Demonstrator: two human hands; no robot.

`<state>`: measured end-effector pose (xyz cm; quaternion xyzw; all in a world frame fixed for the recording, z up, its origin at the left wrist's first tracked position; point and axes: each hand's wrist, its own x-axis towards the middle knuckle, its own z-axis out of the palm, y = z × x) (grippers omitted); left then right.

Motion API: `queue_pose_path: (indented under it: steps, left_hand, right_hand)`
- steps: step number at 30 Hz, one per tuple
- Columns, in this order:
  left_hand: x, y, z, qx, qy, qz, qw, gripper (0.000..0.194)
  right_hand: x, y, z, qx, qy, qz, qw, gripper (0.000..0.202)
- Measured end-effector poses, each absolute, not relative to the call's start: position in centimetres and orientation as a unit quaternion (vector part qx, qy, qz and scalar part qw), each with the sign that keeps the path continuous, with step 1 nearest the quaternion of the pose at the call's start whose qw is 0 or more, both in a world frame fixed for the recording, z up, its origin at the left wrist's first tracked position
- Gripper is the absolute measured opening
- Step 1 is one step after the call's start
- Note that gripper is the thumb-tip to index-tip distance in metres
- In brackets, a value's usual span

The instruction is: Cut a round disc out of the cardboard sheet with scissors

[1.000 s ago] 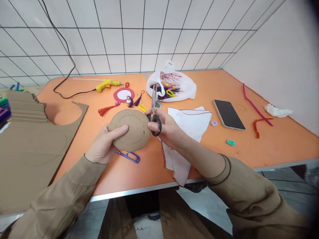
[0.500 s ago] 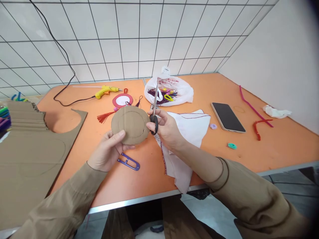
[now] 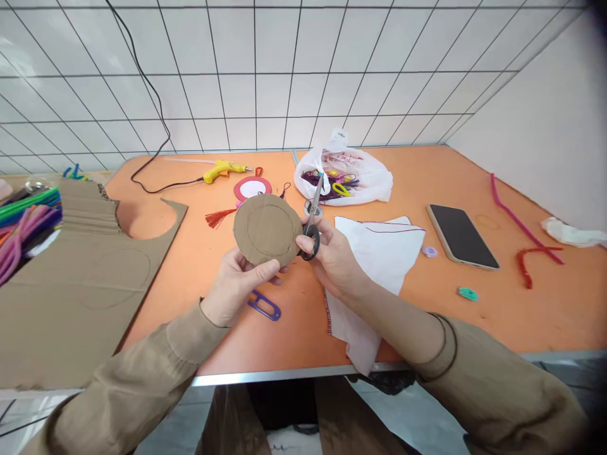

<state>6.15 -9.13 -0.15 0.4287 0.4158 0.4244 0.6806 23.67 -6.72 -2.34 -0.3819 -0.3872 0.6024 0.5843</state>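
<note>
Gripped at its lower edge by my left hand (image 3: 239, 281) is a round cardboard disc (image 3: 266, 229) with a smaller circle marked on its face. My right hand (image 3: 332, 253) is closed on a pair of scissors (image 3: 312, 227), blades pointing up and away, black handles by the disc's right edge. Those fingers are at or very near the disc; I cannot tell if they touch it. Below the disc a purple slotted plastic piece (image 3: 265, 306) lies on the table. A white cloth (image 3: 379, 253) with dark red edge stitching lies under my right wrist.
At the back stand a yellow glue gun (image 3: 222, 170), a red-rimmed round ornament (image 3: 252, 188) with a tassel and a white plastic bag (image 3: 370, 177) of cords. A cut cardboard sheet (image 3: 95, 265) covers the left. A phone (image 3: 462, 235) and pipe cleaners (image 3: 526, 221) lie right.
The view has shifted left, so the table's things appear further right. The disc has turned slightly in my left hand, and the scissors lean more to the right.
</note>
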Motion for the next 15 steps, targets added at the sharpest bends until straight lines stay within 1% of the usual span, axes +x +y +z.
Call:
queue_pose_path:
  steps: [2,7,10,13,15]
  left_hand:
    - [6.3,-9.2,-0.3,0.43,0.419,0.433,0.672,0.037]
    - [6.2,-8.4,-0.3,0.42,0.383,0.495,0.657,0.019]
    - [5.8,-7.8,0.0,0.387,0.386,0.533,0.646,0.019]
    - [5.4,-7.3,0.2,0.354,0.386,0.573,0.631,0.016]
    - [5.2,-7.1,0.3,0.339,0.386,0.574,0.638,0.013]
  right_hand:
    - [23.6,-6.8,-2.3,-0.388,-0.388,0.601,0.581,0.047]
    - [23.8,-7.1,-1.8,-0.39,-0.412,0.6,0.563,0.045]
    - [24.3,-7.2,-1.2,-0.38,-0.43,0.607,0.55,0.042]
    - [24.7,-7.5,-0.4,-0.332,-0.426,0.625,0.564,0.039]
    - [24.8,-7.9,0.1,-0.283,-0.427,0.671,0.537,0.037]
